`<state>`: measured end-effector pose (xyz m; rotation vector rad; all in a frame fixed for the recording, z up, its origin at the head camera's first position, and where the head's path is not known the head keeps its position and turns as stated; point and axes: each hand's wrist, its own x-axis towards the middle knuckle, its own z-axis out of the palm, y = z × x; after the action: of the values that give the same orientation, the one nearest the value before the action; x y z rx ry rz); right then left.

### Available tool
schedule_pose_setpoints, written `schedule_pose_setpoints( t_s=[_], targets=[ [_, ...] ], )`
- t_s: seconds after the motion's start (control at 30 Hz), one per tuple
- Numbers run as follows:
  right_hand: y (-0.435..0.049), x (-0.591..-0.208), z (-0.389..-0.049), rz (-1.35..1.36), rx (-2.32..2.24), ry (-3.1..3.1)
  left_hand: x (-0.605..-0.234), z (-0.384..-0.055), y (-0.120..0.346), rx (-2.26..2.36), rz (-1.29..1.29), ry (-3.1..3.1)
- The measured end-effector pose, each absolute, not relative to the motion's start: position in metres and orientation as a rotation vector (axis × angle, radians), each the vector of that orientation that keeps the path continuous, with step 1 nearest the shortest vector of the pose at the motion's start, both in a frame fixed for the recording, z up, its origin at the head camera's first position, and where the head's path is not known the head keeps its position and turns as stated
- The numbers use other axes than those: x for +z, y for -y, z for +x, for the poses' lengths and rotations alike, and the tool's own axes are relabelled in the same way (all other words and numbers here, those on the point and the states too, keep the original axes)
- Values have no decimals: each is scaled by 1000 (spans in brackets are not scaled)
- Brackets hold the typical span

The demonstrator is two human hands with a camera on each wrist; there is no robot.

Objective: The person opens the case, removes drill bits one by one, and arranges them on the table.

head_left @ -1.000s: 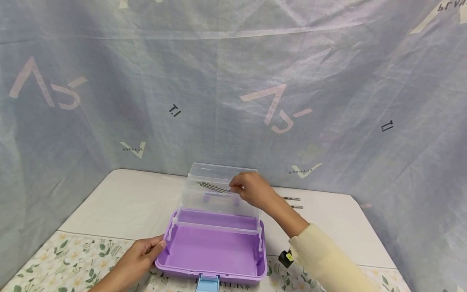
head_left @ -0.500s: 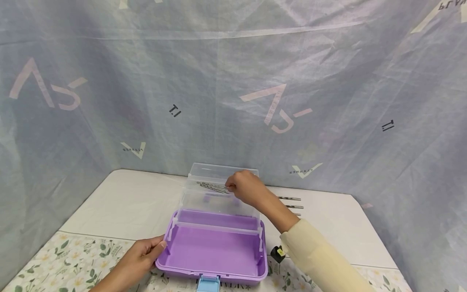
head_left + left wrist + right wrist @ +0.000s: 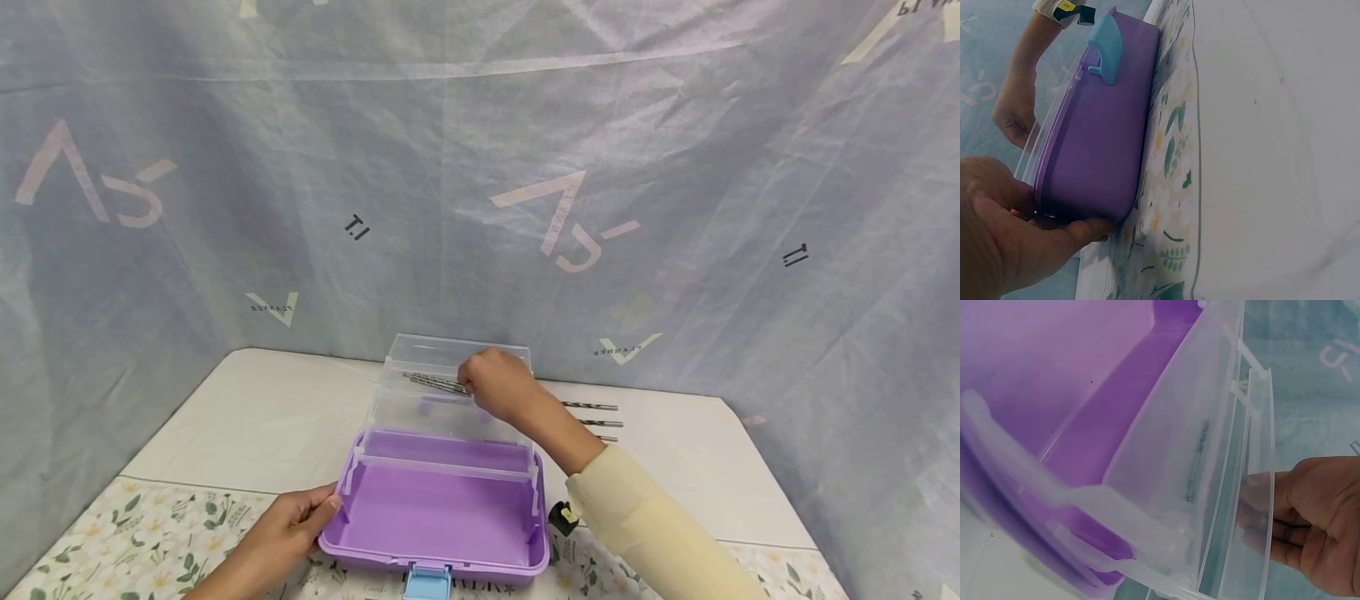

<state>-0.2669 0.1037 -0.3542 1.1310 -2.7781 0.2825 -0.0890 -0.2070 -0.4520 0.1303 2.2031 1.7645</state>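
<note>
A purple toolbox [image 3: 442,521] stands open at the table's front, its clear plastic trays [image 3: 405,411] raised toward the back. My left hand [image 3: 292,521] grips its left wall, thumb at the rim; the left wrist view shows that hand [image 3: 1016,231] at the box's end. Several twisted metal drill bits [image 3: 431,382] lie in the upper tray. My right hand [image 3: 498,383] reaches into that tray, curled fingers pinching the bits' right ends, which it hides. In the right wrist view its fingers [image 3: 1257,515] show through the clear tray wall.
More drill bits [image 3: 603,424] lie on the white tabletop [image 3: 667,475], partly behind the right forearm. A blue latch [image 3: 427,581] hangs at the box front. Floral cloth [image 3: 165,533] covers the near table. A printed grey fabric [image 3: 450,250] hangs close behind.
My right hand has shifted slightly left along the drill bits in the upper tray. More of the bits on the table now show beside the forearm. My left hand has stayed on the toolbox.
</note>
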Motion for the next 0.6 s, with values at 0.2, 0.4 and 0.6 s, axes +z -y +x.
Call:
schedule_pose_setpoints(
  t_s=[0.2,0.4,0.6],
  targets=[
    [-105,-354,-264,1132,288,2788,-452,-89,207,1774,133,-2191],
    [-106,-356,-262,1110,261,2796,-452,-89,207,1771,132,-2187],
    [-106,-357,-262,1051,303,2809,-452,-89,208,1786,153,-2174]
  ],
)
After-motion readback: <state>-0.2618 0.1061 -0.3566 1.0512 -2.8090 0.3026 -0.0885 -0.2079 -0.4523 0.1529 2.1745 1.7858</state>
